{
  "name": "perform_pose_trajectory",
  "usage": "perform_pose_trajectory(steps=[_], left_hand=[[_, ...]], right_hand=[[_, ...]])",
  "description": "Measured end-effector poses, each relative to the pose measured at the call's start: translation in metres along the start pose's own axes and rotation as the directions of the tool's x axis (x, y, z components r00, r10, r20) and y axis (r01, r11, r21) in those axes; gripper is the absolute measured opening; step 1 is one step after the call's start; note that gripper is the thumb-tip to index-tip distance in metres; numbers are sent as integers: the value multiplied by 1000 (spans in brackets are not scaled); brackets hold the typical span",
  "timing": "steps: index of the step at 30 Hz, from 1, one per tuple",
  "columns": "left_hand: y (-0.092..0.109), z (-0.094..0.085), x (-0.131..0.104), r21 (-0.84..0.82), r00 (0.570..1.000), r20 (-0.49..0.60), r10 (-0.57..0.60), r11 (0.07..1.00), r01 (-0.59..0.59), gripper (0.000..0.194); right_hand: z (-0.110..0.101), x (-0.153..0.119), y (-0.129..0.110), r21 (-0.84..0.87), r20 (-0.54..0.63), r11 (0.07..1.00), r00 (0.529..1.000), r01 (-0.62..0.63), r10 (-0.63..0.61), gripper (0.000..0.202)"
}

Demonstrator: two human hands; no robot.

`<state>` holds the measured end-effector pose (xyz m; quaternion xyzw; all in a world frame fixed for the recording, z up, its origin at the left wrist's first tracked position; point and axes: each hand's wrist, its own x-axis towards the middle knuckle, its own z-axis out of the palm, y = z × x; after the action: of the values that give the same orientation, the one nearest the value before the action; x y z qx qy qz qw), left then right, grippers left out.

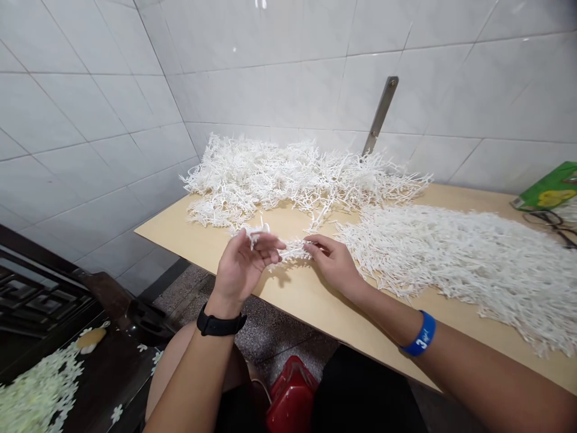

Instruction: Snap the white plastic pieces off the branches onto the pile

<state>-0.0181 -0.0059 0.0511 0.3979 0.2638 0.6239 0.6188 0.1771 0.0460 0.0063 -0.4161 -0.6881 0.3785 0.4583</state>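
Bare forearms (487,373) nearest, reached in over the near edge of the surface (311,307). Pinched a branching white sprig (295,249) at its right end in the right hand (333,261), grip closed, with the long axis running roughly left to right toward the left hand (241,264). Curled that one loosely, palm up, beside the sprig's left end; could not tell whether gripping it or the white bits (258,231) by the thumb. Had a tangled white pile (270,174) on the far side, a flatter white heap (460,252) to the right
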Motion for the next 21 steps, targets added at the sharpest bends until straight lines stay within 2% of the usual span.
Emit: perform_pose_trajectory(steps=[5,12,15,18,21], left_hand=[[-2,-9,6,102,990,-122,-69,991,82,68],[-7,-20,10,228,972,-166,-167,952,203,95],[-11,-23,11,329,960,-218,-178,912,244,99],[-15,-24,11,431,967,-207,-150,873,228,98],[-17,-24,8,426,987,-156,-45,898,108,94]], right_hand=[[0,1,0,243,16,962,992,-125,125,30],[-1,3,-4,353,-2,900,962,-256,274,40],[-2,4,-5,393,-6,877,953,-277,304,43],[-2,5,-6,418,-15,864,948,-282,317,47],[-3,5,-7,455,-3,838,940,-303,341,52]])
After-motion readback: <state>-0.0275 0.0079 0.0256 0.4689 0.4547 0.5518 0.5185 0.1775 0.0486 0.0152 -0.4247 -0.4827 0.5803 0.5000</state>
